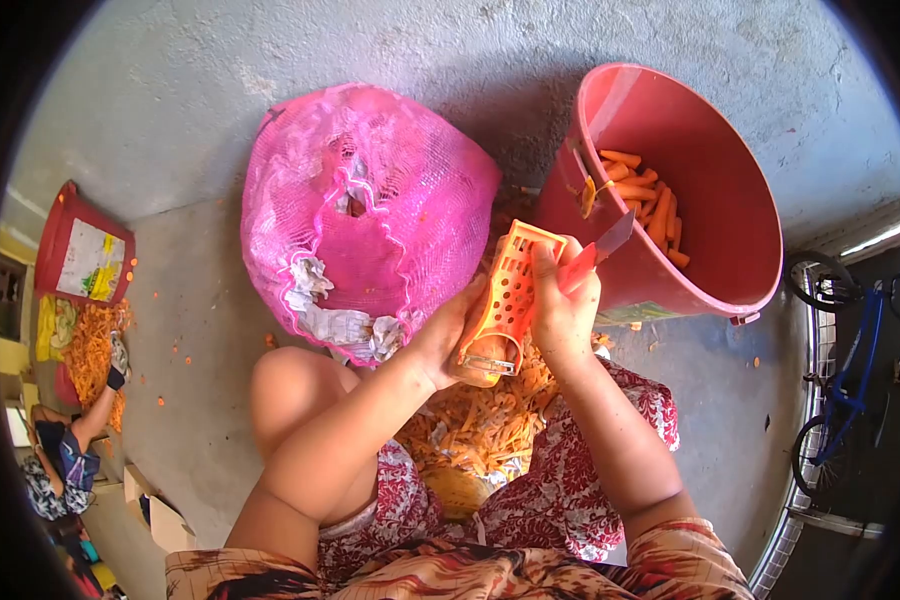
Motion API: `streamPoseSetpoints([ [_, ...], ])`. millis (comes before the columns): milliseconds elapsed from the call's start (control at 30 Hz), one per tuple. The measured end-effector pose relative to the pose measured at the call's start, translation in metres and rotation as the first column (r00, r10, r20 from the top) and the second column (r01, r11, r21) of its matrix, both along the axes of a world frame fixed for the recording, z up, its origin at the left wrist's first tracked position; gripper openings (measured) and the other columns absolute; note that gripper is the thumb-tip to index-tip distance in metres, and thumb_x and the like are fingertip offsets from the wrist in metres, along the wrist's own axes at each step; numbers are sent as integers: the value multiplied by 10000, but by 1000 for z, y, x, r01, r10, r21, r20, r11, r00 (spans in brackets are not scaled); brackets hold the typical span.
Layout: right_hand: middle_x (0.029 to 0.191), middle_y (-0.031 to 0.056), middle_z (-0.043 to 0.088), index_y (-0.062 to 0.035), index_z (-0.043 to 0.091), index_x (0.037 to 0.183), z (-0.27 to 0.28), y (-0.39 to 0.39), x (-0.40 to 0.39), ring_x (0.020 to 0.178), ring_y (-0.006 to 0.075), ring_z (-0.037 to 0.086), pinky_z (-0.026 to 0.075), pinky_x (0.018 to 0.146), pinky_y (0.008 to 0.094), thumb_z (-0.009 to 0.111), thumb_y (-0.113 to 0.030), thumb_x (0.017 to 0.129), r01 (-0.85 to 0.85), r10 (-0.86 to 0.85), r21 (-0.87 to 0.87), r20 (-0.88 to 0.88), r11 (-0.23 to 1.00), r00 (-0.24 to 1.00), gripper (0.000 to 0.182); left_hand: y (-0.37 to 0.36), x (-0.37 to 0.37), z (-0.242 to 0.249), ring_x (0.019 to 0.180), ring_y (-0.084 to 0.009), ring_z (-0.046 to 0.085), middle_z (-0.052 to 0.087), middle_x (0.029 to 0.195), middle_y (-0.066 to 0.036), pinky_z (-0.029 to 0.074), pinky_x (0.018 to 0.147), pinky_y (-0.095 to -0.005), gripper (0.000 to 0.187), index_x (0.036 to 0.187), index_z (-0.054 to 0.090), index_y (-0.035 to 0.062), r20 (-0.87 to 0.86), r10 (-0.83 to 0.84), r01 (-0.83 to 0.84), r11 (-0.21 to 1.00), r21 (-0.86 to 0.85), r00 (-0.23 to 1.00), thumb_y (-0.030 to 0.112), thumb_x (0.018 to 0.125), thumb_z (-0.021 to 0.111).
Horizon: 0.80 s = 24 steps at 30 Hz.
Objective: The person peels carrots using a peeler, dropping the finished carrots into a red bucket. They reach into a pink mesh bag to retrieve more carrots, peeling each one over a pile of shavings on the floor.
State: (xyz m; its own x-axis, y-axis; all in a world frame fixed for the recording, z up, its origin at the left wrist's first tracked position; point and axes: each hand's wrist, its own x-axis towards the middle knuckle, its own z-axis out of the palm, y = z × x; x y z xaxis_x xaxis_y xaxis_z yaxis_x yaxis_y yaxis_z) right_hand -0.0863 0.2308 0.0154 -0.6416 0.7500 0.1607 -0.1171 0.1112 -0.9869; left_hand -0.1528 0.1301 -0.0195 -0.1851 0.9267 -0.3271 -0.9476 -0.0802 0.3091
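Note:
My right hand (pixel 567 322) is closed round an orange plastic peeler (pixel 516 295) full of small holes, with its metal blade at the near end. The same hand also grips a knife (pixel 615 239) by its red handle, blade pointing up and right. Fingers wrapped, my left hand (pixel 444 338) holds a carrot (pixel 478 378) beneath the peeler, mostly hidden by it. Below both hands, a heap of carrot peelings (pixel 470 430) lies between my knees. Peeled carrots (pixel 658 212) lie inside a red bucket (pixel 705 270) to the right.
A pink mesh sack (pixel 430 170) lined with paper stands open ahead, against the wall (pixel 450 50). Far left, another person (pixel 70 450) sits by more peelings (pixel 98 340) and a second red bucket (pixel 65 220). A blue bicycle (pixel 850 385) is at the right.

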Motion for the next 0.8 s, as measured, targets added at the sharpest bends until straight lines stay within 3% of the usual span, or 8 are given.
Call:
streamPoseSetpoints([
  [300, 616, 25, 500, -16, 486, 752, -4, -1, -1, 578, 66, 451, 392, 528, 239, 496, -134, 834, -49, 49, 22, 6, 999, 999, 144, 0, 1, -5, 814, -141, 568, 555, 948, -66, 485, 690, -266, 274, 1068, 448, 36, 16, 33, -33, 999, -29, 999, 218, 888, 349],
  [400, 592, 55, 499, -4, 489, 749, -5, -4, -1, 562, 77, 461, 405, 518, 255, 509, -126, 820, -40, 29, 139, 78, 989, 997, 143, 0, 3, -11, 766, -130, 576, 566, 896, -64, 491, 658, -262, 273, 1040, 463, 37, -59, 22, -27, 995, -95, 998, 240, 877, 380],
  [500, 604, 72, 508, 0, 496, 754, -10, 0, -2, 575, 88, 469, 408, 530, 252, 509, -83, 801, 17, -36, 223, 81, 975, 996, 96, -3, 7, -4, 712, -159, 573, 563, 847, -82, 487, 616, -283, 319, 1023, 460, 42, -155, -54, 16, 972, -233, 986, 311, 870, 383],
  [600, 556, 24, 437, -18, 474, 709, -28, 38, -7, 521, 78, 393, 353, 465, 242, 495, -70, 805, 222, -224, 394, -41, 892, 974, 112, -10, 12, -23, 666, -202, 556, 546, 805, -112, 469, 593, -306, 373, 1025, 439, 52, -119, -293, 289, 956, -46, 949, 379, 866, 356],
  [633, 553, -10, 404, -32, 455, 676, -24, 51, -9, 509, 57, 350, 314, 442, 232, 488, -110, 827, 278, -283, 127, 21, 952, 959, 174, -12, 18, -8, 648, -235, 540, 528, 784, -136, 454, 587, -329, 397, 1037, 415, 62, -112, -315, 302, 946, -119, 942, 408, 870, 318],
  [667, 565, -28, 411, -40, 438, 659, -17, 59, -8, 511, 43, 339, 301, 446, 218, 485, -157, 844, 370, -378, 108, 59, 923, 924, 224, -12, 17, -9, 651, -233, 539, 527, 785, -138, 454, 591, -329, 399, 1043, 413, 61, -113, -318, 307, 946, -102, 941, 408, 870, 319],
  [733, 552, -45, 393, -54, 415, 643, -14, 63, -10, 503, 40, 323, 285, 446, 205, 489, -177, 848, 430, -425, 204, -71, 879, 902, 250, -11, 10, -9, 657, -230, 539, 525, 787, -142, 454, 600, -331, 403, 1055, 408, 60, -120, -320, 314, 947, -70, 940, 406, 870, 320],
  [800, 586, -51, 408, -47, 498, 724, -5, 59, -4, 522, 28, 340, 289, 476, 182, 464, -190, 856, 404, -398, 278, -83, 871, 914, 198, -11, 3, -11, 668, -224, 539, 528, 825, -140, 454, 603, -327, 404, 1057, 410, 47, -181, -239, 200, 958, -207, 954, 397, 865, 346],
])
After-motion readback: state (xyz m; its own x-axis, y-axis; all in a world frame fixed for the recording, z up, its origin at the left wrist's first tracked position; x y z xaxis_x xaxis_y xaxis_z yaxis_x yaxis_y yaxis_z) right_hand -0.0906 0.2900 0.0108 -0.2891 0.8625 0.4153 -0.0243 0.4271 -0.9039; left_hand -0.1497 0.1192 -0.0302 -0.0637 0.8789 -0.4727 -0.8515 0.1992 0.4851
